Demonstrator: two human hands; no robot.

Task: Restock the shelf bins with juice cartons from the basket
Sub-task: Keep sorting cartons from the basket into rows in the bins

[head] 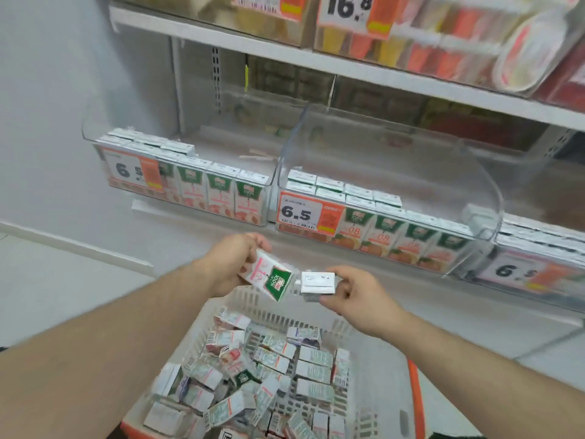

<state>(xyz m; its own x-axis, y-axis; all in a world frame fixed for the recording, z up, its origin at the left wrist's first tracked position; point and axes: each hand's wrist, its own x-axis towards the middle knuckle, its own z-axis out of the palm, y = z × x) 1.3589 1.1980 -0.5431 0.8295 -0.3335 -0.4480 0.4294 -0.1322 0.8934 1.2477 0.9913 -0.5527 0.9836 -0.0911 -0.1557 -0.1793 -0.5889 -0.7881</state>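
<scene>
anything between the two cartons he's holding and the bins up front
Nothing in the head view: past the left hand's carton and the right hand's carton, only bare pale shelf ledge shows below the bins.

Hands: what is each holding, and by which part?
Left hand grips a pink juice carton by its bottom end. Right hand pinches a second carton by its end.

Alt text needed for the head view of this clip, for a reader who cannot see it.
Each hand holds a juice carton above the basket of loose cartons: the left hand grips a pink-and-green carton, the right hand a white-ended carton. Ahead, clear shelf bins hold rows of upright cartons behind 6.5 price tags.
</scene>
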